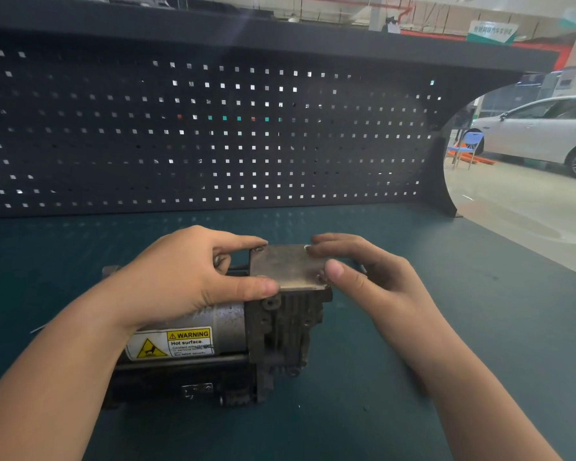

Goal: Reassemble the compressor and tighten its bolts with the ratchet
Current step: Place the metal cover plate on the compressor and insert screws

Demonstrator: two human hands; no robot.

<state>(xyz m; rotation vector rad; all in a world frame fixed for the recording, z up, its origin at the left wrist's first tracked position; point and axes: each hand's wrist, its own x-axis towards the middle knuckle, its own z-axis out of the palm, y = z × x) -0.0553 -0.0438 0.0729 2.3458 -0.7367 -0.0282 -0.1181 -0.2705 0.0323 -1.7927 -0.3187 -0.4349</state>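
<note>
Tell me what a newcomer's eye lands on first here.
Both hands, left hand and right hand, pinch a flat metal cover plate on top of the compressor at the centre of the green bench. Next comes the yellow warning label on its cylinder.

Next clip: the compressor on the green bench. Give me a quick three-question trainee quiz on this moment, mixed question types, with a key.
1. True or false: both hands are on the square cover plate atop the compressor.
2. Multiple choice: the warning label sits on A) the pegboard, B) the compressor's silver cylinder, C) the bench top.
3. Fill in: behind the bench, at the right, a white ___ is parked.

Key:
1. True: left hand and right hand each pinch an edge of the plate.
2. B.
3. Car.
</note>
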